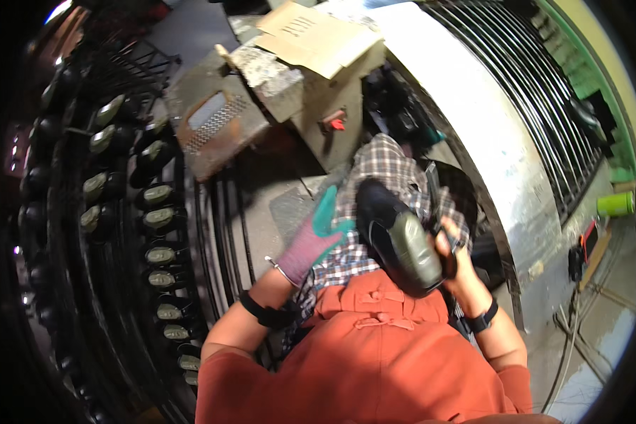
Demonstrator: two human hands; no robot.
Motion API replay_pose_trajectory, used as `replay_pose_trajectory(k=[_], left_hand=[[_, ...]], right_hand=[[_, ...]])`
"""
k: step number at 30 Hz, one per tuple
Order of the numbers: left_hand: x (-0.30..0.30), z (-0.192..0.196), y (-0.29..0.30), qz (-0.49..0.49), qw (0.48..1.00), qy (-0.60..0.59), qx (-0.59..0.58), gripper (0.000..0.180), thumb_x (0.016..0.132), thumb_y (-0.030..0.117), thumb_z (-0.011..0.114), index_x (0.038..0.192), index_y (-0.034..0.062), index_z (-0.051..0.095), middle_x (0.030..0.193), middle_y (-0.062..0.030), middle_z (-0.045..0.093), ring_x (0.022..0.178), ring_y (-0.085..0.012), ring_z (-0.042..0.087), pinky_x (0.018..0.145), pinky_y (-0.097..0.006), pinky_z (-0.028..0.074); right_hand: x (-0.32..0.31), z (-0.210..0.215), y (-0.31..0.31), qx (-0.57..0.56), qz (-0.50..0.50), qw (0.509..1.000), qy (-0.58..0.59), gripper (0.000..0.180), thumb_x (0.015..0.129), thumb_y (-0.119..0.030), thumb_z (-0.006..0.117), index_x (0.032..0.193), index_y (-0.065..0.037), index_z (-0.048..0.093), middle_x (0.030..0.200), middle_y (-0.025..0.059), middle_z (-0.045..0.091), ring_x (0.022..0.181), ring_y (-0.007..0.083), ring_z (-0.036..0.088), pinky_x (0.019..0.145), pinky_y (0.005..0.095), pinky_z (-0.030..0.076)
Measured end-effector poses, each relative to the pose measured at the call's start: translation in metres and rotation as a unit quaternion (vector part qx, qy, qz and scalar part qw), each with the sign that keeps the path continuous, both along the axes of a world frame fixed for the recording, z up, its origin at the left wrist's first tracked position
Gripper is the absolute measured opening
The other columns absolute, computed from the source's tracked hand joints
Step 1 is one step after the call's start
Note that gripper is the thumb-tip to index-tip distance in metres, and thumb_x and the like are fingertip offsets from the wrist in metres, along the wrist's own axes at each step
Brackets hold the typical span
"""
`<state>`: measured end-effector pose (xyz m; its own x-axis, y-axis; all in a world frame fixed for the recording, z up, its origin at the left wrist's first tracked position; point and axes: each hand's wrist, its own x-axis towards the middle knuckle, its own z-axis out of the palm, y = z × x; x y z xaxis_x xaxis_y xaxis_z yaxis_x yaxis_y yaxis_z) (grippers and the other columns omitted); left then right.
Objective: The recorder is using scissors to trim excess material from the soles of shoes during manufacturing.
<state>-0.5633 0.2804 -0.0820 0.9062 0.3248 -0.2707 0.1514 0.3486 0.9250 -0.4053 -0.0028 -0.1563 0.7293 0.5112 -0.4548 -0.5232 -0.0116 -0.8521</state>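
Note:
A black shoe (pixel 403 244) with a shiny olive-grey panel lies slantwise over my lap, its broad end toward my right hand. My left hand (pixel 314 244) wears a purple glove with green fingers. Its thumb and fingers are spread apart beside the shoe, with nothing in them. My bare right hand (pixel 456 258) is closed around a dark, long, slim tool (pixel 433 191) that points away from me along the shoe's right side. The tool's exact kind and its grip end are hidden. Plaid cloth (pixel 383 159) covers my legs under the shoe.
Racks of similar dark shoes (pixel 161 217) with olive panels stand at left. Ahead is a worn metal stand (pixel 215 124) next to a block bearing cardboard (pixel 318 35). At right runs a pale bench (pixel 484 106) with a barred rack (pixel 523 85); a green can (pixel 616 204) lies farther right.

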Motion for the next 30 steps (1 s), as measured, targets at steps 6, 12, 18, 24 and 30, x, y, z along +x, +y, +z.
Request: replay_pose_trajectory(k=[6, 12, 18, 24, 30], left_hand=[[0.017, 0.015, -0.067, -0.029, 0.974, 0.041, -0.221, 0.078, 0.093, 0.027, 0.067, 0.152, 0.0027, 0.022, 0.141, -0.0071, 0.047, 0.126, -0.0143, 0.048, 0.107, -0.029, 0.038], [-0.001, -0.012, -0.053, 0.137, 0.923, 0.044, -0.356, 0.028, 0.092, 0.021, 0.067, 0.115, 0.0055, 0.064, 0.100, -0.0050, 0.069, 0.088, -0.0148, 0.067, 0.080, -0.027, 0.055], [-0.096, 0.061, -0.008, 0.336, 0.885, -0.113, -0.303, 0.034, 0.094, 0.015, 0.061, 0.126, 0.0051, 0.057, 0.113, -0.0098, 0.064, 0.099, -0.0214, 0.066, 0.089, -0.034, 0.056], [-0.222, 0.107, 0.079, 0.638, 0.744, -0.108, 0.164, 0.033, 0.091, 0.016, 0.063, 0.122, 0.0057, 0.059, 0.110, -0.0075, 0.063, 0.098, -0.0192, 0.063, 0.088, -0.033, 0.053], [-0.362, 0.126, 0.171, 0.842, 0.487, 0.109, 0.206, 0.083, 0.065, 0.036, 0.088, 0.125, -0.0086, 0.051, 0.117, -0.0150, 0.060, 0.093, -0.0245, 0.063, 0.085, -0.039, 0.052]], right_hand=[[-0.016, 0.082, 0.049, 0.129, 0.130, 0.981, 0.063, 0.053, 0.089, -0.023, 0.070, 0.134, -0.012, 0.044, 0.083, -0.0044, 0.052, 0.060, 0.0028, 0.042, 0.051, 0.0179, 0.032], [-0.015, 0.097, 0.085, 0.133, 0.210, 0.965, 0.086, 0.049, 0.089, -0.019, 0.070, 0.131, -0.010, 0.047, 0.083, -0.0035, 0.054, 0.063, 0.0042, 0.045, 0.052, 0.0187, 0.033], [-0.010, 0.082, 0.080, 0.115, 0.240, 0.963, 0.043, 0.055, 0.090, -0.025, 0.070, 0.134, -0.011, 0.042, 0.079, -0.0005, 0.050, 0.060, 0.0069, 0.046, 0.051, 0.0221, 0.036], [-0.007, 0.082, 0.076, 0.101, 0.234, 0.967, 0.022, 0.056, 0.087, -0.029, 0.073, 0.131, -0.011, 0.044, 0.078, -0.0012, 0.050, 0.058, 0.0069, 0.045, 0.050, 0.0219, 0.035], [-0.009, 0.085, 0.067, 0.072, 0.260, 0.963, -0.007, 0.046, 0.088, -0.010, 0.070, 0.129, -0.011, 0.049, 0.074, -0.0046, 0.050, 0.057, 0.0036, 0.044, 0.049, 0.0194, 0.035]])
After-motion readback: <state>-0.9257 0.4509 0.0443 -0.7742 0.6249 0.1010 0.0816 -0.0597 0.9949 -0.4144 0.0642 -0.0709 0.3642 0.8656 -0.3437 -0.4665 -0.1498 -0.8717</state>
